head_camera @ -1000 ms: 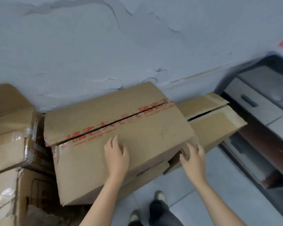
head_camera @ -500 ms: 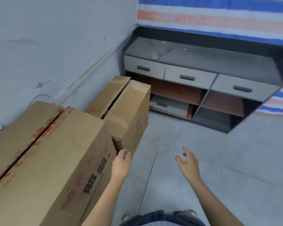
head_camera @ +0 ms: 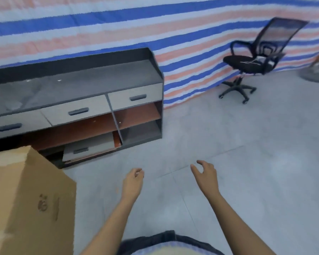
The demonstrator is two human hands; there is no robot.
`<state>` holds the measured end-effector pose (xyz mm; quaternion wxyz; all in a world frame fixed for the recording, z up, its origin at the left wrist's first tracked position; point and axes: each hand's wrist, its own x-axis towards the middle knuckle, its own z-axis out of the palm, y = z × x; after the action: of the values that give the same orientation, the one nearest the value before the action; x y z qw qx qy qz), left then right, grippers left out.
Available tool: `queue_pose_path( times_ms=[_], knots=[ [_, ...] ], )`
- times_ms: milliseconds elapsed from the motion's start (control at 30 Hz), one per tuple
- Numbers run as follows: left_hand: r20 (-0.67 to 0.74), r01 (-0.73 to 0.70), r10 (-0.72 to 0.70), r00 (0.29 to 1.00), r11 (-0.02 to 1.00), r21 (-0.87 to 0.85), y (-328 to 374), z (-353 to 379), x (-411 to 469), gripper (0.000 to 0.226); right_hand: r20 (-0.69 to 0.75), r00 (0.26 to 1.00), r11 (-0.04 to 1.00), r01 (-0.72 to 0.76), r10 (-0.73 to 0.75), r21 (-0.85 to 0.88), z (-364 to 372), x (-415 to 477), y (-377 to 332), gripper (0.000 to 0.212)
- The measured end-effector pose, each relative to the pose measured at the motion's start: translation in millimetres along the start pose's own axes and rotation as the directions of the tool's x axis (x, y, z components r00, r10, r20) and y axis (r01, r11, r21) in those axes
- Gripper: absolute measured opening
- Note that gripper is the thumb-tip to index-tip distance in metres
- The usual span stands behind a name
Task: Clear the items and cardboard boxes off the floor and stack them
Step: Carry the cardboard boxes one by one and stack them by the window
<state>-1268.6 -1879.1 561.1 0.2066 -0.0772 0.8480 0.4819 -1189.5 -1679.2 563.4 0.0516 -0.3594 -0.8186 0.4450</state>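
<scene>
One cardboard box [head_camera: 28, 199] in view, lower left; two hands free above the floor [head_camera: 247, 162].

I count one box, its near corner facing me, just in front of one grey cabinet [head_camera: 81, 83] with three closed drawers. My left hand [head_camera: 133, 183] hangs right of the box, apart from it, fingers loosely curled on nothing. My right hand [head_camera: 206, 173] has its fingers spread and bent, holding nothing. One black office chair [head_camera: 256, 59] stands well apart by the striped tarp [head_camera: 173, 34].
</scene>
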Motion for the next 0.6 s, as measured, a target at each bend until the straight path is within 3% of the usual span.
queue_pose_path(
  times_ms=[167,333,467,600],
  knots=[
    [0.278,-0.239,0.204,0.939,0.966,0.100,76,102,11,0.027,-0.197,0.936,0.951,-0.264,0.293,0.159,-72,3,75,0.048],
    [0.606,-0.332,0.170,0.777,0.929,0.166,100,200,-10,0.026,-0.272,0.774,0.814,-0.491,0.571,0.312,-108,-24,143,0.051],
    [0.693,-0.390,0.155,0.704,0.900,0.194,130,254,-6,0.020,-0.313,0.662,0.726,-0.554,0.681,0.406,-133,-12,168,0.050],
    [0.716,-0.417,0.171,0.677,0.890,0.182,172,303,18,0.012,-0.348,0.621,0.708,-0.557,0.702,0.433,-162,34,183,0.048]
  ],
)
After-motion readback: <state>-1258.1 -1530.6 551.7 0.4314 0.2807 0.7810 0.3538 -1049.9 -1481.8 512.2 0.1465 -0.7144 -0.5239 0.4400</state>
